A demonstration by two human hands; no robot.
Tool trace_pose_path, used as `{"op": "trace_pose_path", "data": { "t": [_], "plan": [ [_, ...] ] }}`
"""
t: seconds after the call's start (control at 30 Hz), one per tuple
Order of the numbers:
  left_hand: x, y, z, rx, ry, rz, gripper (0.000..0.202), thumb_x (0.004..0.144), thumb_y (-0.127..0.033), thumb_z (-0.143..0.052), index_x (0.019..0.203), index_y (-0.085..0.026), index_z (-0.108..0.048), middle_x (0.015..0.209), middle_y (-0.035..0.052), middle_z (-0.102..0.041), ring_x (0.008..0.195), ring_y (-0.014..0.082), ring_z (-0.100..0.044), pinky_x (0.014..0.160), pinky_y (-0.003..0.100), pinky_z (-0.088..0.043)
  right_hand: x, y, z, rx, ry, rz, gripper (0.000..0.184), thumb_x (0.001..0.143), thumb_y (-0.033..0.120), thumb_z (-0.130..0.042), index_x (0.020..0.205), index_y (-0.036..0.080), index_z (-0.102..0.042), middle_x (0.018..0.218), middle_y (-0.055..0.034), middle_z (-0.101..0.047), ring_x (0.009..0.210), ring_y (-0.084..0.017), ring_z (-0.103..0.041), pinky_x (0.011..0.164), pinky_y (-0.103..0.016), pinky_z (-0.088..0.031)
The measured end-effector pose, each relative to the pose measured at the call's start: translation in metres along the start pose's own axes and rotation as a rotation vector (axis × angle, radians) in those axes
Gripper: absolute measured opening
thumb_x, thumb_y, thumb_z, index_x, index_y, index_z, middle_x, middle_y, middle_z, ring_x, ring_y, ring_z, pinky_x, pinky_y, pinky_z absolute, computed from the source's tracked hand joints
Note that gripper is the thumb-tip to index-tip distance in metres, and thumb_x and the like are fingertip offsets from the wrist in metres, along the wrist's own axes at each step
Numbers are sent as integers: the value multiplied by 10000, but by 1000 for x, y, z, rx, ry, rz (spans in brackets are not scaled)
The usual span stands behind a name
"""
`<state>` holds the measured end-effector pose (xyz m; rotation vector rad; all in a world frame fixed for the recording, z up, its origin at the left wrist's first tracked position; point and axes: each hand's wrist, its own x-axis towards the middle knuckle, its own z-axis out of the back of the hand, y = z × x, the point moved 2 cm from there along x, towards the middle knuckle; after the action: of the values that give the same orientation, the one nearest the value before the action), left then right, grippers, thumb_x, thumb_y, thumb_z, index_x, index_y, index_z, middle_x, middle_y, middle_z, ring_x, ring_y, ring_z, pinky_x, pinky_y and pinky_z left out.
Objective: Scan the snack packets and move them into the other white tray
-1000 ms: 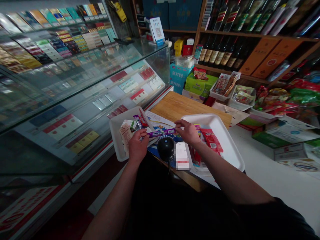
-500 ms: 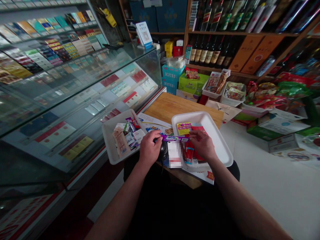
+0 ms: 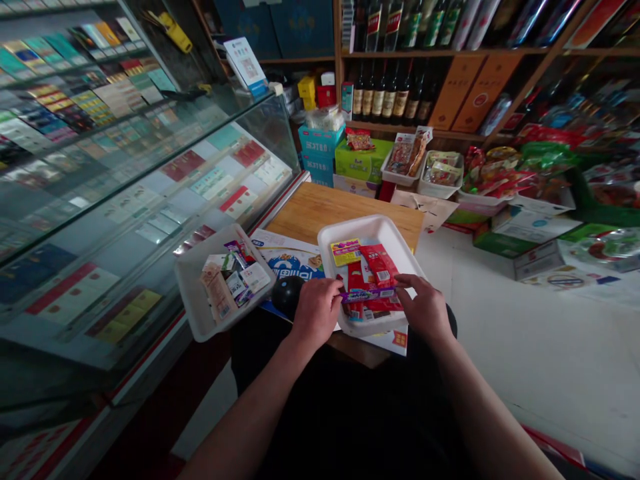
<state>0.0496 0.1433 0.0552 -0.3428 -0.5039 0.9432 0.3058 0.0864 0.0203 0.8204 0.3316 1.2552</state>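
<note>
A long, thin purple candy pack is stretched level between my two hands, over the near part of the right white tray. My left hand pinches its left end. At the other end, the thumb and fingers of my right hand close on it. Inside that tray lie red packets and a yellow-and-pink packet. To the left, a second white tray contains a pale pink box and several small purple and white packs. A rounded black object is beside my left hand.
Both trays are by a wooden table with a blue printed sheet on it. A glass display counter runs along the left. Snack tubs and cartons line the back right, below shelves of bottles.
Both hands have moved right with the purple candy pack, bringing it over the right tray's packets. The white card-like thing beneath it no longer shows. The view has swung right.
</note>
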Motion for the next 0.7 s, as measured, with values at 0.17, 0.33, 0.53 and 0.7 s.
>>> {"op": "trace_pose_path", "data": {
  "t": [0.17, 0.33, 0.53, 0.7],
  "plan": [
    [-7, -7, -14, -19, 48, -4, 277, 832, -73, -698, 1067, -220, -677, 986, 65, -765, 1018, 260, -698, 955, 433, -506, -6, -4, 6, -51, -2, 22, 261, 898, 305, -560, 1077, 225, -732, 1076, -79, -756, 973, -254, -709, 915, -408, -553],
    [-12, -16, -16, -49, 80, -33, 234, 842, -88, -685, 1041, -211, -668, 946, 60, -750, 968, 241, -697, 930, 415, -511, -13, -6, 9, -46, -7, 37, 260, 901, 332, -559, 1063, 219, -728, 1043, -84, -762, 946, -257, -715, 891, -414, -560],
    [-16, -22, -6, -65, 64, -34, 194, 864, -123, -679, 1040, -205, -686, 997, 76, -763, 963, 232, -703, 919, 405, -525, -15, -2, 11, -47, -4, 49, 279, 904, 387, -560, 1048, 223, -733, 999, -86, -762, 888, -265, -721, 844, -418, -569],
    [-28, -23, 12, -84, -31, -1, 143, 919, -173, -628, 1031, -220, -705, 960, 61, -777, 924, 220, -716, 880, 381, -543, -16, 14, 9, -50, -4, 57, 292, 906, 417, -568, 1043, 226, -741, 997, -88, -767, 888, -275, -723, 851, -430, -568]
  ]
}}
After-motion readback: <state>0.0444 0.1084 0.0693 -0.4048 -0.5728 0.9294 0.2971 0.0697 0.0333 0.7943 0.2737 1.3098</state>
